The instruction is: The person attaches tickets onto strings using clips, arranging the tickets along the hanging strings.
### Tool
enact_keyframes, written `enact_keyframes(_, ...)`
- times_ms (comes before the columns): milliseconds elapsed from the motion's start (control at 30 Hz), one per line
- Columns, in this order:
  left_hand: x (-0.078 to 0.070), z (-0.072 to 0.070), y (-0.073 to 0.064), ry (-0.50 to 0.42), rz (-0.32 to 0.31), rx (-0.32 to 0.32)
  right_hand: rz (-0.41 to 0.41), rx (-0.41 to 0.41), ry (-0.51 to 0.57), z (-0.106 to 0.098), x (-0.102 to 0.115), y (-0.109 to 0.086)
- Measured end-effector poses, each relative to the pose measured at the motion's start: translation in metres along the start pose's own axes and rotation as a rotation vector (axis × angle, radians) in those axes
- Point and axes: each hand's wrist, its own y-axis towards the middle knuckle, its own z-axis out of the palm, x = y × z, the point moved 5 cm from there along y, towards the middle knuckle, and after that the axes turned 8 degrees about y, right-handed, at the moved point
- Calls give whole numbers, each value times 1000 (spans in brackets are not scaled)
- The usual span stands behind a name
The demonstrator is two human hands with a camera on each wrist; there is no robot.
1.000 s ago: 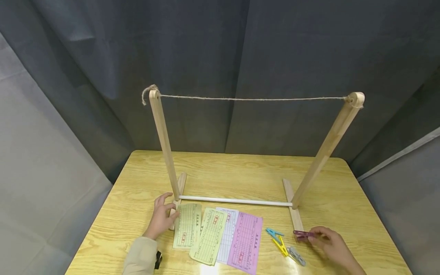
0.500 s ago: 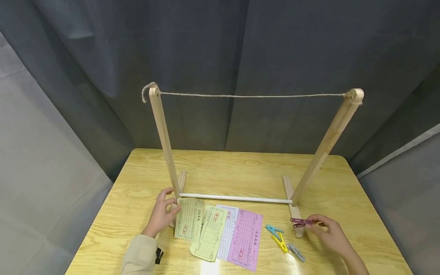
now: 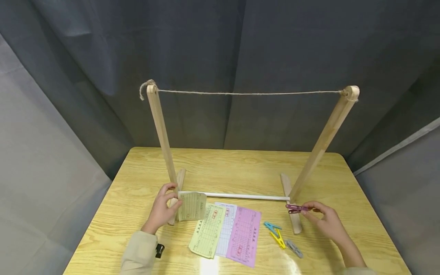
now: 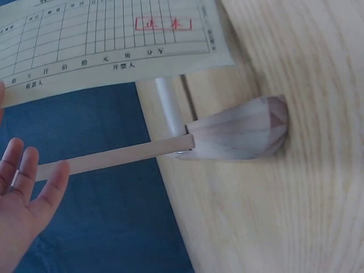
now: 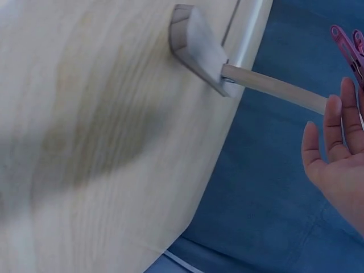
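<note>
My left hand (image 3: 161,208) pinches the left edge of a pale green paper slip (image 3: 192,206), raised off the table beside the left post. In the left wrist view the slip (image 4: 108,42) shows printed columns and a red stamp; the pinching fingertips are mostly out of that frame. My right hand (image 3: 324,219) pinches a purple clothespin (image 3: 296,208) above the right foot of the wooden stand (image 3: 161,133). The clothespin (image 5: 348,51) reaches the edge of the right wrist view. A thin string (image 3: 247,93) runs between the tops of the two posts.
On the table (image 3: 113,229) lie another green slip (image 3: 207,231), a whitish slip (image 3: 225,233) and a pink slip (image 3: 244,235), overlapping. Right of them are blue (image 3: 272,227), yellow (image 3: 277,240) and grey (image 3: 294,249) clothespins. A white rod (image 3: 237,196) joins the stand's feet.
The green slip in my left hand has risen off the table and tilted. My right hand has moved forward and slightly left with the purple clothespin. The camera view has shifted slightly.
</note>
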Motion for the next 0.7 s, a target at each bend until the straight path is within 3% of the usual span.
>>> enact_keyframes(300, -16, -9, 9, -28, 67, -53, -25, -27, 40, 2, 13, 12)
enact_keyframes(700, -30, -13, 18, -125, 40, -27, -37, -43, 170, 2, 32, 22)
